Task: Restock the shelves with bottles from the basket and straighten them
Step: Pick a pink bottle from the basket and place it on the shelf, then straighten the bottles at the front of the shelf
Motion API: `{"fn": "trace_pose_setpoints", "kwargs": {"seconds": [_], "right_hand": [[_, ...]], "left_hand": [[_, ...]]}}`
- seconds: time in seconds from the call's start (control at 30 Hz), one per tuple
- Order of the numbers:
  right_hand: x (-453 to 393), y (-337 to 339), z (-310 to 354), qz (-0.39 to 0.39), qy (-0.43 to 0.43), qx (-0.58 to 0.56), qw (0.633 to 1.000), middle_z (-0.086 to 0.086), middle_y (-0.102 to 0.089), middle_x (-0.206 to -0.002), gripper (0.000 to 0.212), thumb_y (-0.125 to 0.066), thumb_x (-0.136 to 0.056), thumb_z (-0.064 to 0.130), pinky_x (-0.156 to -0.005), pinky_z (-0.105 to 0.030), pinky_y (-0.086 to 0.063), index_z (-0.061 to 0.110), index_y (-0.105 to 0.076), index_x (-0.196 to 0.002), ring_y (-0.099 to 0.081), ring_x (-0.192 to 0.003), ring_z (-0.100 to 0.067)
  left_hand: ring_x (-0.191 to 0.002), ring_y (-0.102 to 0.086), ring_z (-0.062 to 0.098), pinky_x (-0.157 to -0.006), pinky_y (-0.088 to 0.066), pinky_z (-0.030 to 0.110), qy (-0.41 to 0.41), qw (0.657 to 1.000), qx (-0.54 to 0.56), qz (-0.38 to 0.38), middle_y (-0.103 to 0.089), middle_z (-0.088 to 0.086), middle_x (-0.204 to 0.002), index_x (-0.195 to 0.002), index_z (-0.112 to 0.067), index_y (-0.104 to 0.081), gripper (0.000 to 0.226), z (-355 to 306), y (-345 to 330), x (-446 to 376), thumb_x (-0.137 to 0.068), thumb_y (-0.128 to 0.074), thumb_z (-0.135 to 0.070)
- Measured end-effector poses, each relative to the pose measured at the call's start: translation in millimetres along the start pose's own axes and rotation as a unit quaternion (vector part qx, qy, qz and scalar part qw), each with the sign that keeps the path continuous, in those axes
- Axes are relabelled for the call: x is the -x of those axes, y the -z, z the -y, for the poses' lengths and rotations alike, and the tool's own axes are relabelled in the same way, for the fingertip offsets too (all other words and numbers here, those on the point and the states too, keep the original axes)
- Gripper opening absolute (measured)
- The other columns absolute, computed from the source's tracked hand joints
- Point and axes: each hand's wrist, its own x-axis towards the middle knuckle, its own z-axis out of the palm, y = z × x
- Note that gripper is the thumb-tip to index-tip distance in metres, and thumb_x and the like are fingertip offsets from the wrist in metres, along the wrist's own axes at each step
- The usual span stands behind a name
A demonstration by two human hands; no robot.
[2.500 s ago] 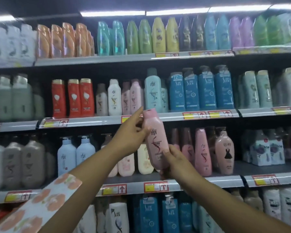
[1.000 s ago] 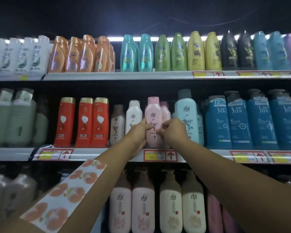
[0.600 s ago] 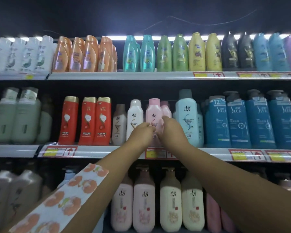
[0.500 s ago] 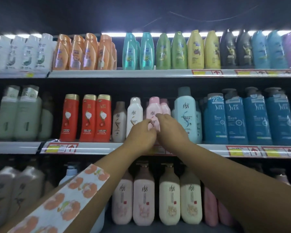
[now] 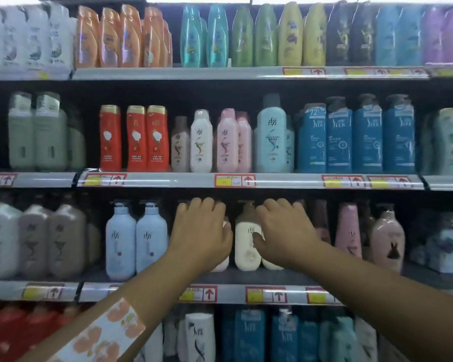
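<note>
Both hands reach into the third shelf (image 5: 246, 276) from the top. The left hand (image 5: 200, 231) lies over a pale pink bottle (image 5: 221, 262), fingers curled round its top. The right hand (image 5: 283, 231) grips a cream bottle (image 5: 271, 265) beside another cream pump bottle (image 5: 246, 241), its thumb across the front. On the shelf above, a pink bottle (image 5: 227, 142) stands upright between a white bottle (image 5: 201, 142) and a light blue bottle (image 5: 272, 137).
</note>
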Motion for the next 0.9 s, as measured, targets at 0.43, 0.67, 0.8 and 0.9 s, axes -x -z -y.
{"fn": "trace_pose_setpoints", "kwargs": {"seconds": [0.43, 0.67, 0.8, 0.9], "right_hand": [[173, -59, 15, 0.165, -0.007, -0.030, 0.986, -0.005, -0.055, -0.129, 0.057, -0.049, -0.091, 0.056, -0.098, -0.044, -0.040, 0.018, -0.051, -0.133, -0.051, -0.120, -0.029], [242, -106, 10, 0.240, -0.035, -0.041, 0.969, -0.005, -0.055, -0.122, 0.050, -0.048, -0.093, 0.056, -0.097, -0.046, -0.042, 0.018, -0.050, -0.126, -0.051, -0.115, -0.029], [283, -137, 5, 0.282, -0.058, -0.057, 0.956, -0.006, -0.055, -0.125, 0.050, -0.048, -0.093, 0.055, -0.097, -0.044, -0.041, 0.017, -0.050, -0.127, -0.050, -0.118, -0.030], [314, -159, 5, 0.309, -0.076, -0.065, 0.946, -0.005, -0.055, -0.126, 0.050, -0.048, -0.094, 0.052, -0.096, -0.044, -0.042, 0.018, -0.049, -0.130, -0.050, -0.119, -0.029]], "left_hand": [[-0.108, -0.055, 0.028, -0.088, -0.039, 0.044, -0.025, 0.989, 0.017, 0.147, -0.061, 0.003, -0.118, -0.127, -0.022, -0.056, 0.049, -50, -60, 169, -0.093, -0.032, -0.048], [-0.109, -0.053, 0.028, -0.090, -0.039, 0.045, -0.038, 0.975, 0.046, 0.213, -0.058, 0.004, -0.120, -0.135, -0.019, -0.051, 0.053, -88, -93, 238, -0.095, -0.031, -0.047], [-0.116, -0.050, 0.027, -0.096, -0.037, 0.045, -0.047, 0.959, 0.065, 0.271, -0.054, 0.003, -0.129, -0.139, -0.021, -0.046, 0.050, -114, -116, 271, -0.098, -0.033, -0.046], [-0.119, -0.049, 0.028, -0.099, -0.039, 0.046, -0.058, 0.947, 0.060, 0.311, -0.053, 0.005, -0.132, -0.140, -0.019, -0.045, 0.052, -130, -134, 297, -0.097, -0.034, -0.046]]}}
